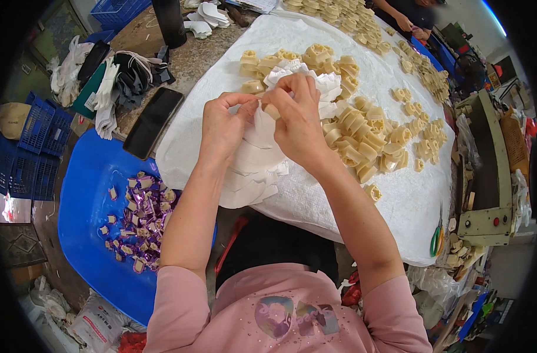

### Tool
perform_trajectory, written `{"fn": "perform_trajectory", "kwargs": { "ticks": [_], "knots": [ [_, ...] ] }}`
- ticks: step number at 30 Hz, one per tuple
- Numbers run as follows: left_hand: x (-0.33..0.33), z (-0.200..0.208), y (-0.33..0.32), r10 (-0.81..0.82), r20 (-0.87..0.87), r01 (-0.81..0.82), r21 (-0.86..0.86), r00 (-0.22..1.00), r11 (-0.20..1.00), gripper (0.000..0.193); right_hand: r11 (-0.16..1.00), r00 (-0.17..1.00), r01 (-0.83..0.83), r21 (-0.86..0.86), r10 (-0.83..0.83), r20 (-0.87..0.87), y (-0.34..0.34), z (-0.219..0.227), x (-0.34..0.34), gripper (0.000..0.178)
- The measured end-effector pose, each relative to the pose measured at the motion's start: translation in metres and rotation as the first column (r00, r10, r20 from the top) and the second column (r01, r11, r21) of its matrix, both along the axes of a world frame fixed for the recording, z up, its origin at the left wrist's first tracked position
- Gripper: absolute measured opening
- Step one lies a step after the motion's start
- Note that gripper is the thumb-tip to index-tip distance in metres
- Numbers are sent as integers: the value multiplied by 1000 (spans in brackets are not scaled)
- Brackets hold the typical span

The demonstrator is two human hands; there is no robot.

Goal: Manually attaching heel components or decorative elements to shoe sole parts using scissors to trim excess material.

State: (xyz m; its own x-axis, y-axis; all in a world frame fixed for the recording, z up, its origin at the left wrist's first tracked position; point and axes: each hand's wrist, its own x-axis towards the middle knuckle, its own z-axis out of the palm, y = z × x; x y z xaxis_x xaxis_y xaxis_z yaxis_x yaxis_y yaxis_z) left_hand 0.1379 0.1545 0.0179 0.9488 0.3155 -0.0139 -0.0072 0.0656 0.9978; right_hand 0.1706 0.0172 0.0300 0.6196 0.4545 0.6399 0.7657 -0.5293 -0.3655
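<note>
Over the white cloth, my left hand (224,123) pinches the edge of a thin white cut sheet piece (259,130). Close beside it, my right hand (298,117) is closed, with a small cream plastic part (272,112) showing under its fingers. Its fingertips nearly meet those of the left, and they hide part of what they grip. Below both hands lies a fanned stack of white cut pieces (250,182). More white pieces (327,85) lie just beyond my right hand. A heap of cream plastic parts (368,138) is to its right.
A white cloth (192,126) covers the worktable. At left are a blue tub (92,194) of purple-and-cream pieces (142,220), a black phone (153,122) and a dark cylinder (169,23). Scissors (438,238) lie at the right edge. Another person (409,20) works across the table.
</note>
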Motion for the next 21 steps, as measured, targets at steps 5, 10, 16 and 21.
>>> {"fn": "perform_trajectory", "kwargs": {
  "ticks": [5,10,16,21],
  "knots": [
    [4,-16,8,107,10,-106,238,994,966,10,992,992,-125,-1,125,5,-21,9,-16,30],
    [8,-27,2,168,42,-169,454,985,875,7,986,988,-148,79,151,-40,-51,9,-26,34],
    [7,-31,-9,210,179,-275,591,961,758,8,775,998,-11,632,47,-39,-110,17,-51,10],
    [-1,-34,-6,170,212,-270,676,962,686,15,817,999,19,577,-45,30,-161,40,-82,8]
  ]
}}
